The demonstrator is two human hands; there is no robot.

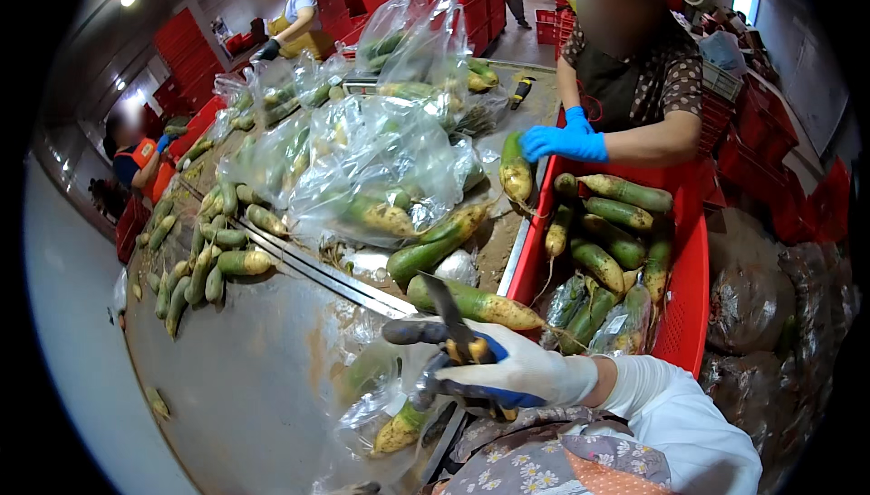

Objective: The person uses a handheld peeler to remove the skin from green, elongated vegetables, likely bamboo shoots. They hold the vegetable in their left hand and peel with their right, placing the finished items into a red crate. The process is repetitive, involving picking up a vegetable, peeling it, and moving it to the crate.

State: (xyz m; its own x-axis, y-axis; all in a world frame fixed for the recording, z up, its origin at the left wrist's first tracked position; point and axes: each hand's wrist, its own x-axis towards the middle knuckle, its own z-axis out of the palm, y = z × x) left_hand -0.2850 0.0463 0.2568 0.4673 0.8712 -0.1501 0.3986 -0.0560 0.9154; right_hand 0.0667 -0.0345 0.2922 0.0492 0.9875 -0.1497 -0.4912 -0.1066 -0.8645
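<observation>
My right hand [510,366], in a white glove with blue-coated palm and fingers, grips a knife [445,308] with a yellow-and-black handle; its blade points up and its index finger is extended. Just beyond lies a green radish with a pale, soiled end [476,305]. Below the hand, a radish [401,430] lies in or beside clear plastic film on the metal table [258,373]. My left hand is not clearly in view; a dark shape at the bottom edge cannot be made out. Ahead lies a heap of clear plastic bags [380,155] holding radishes.
A red crate [693,291] of loose and bagged radishes stands at right. Behind it, a person in blue gloves [567,142] touches a radish [514,169]. More radishes [204,264] lie left of a metal rail [326,274]. A yellow-and-black tool [522,92] lies farther back. Two other people work beyond.
</observation>
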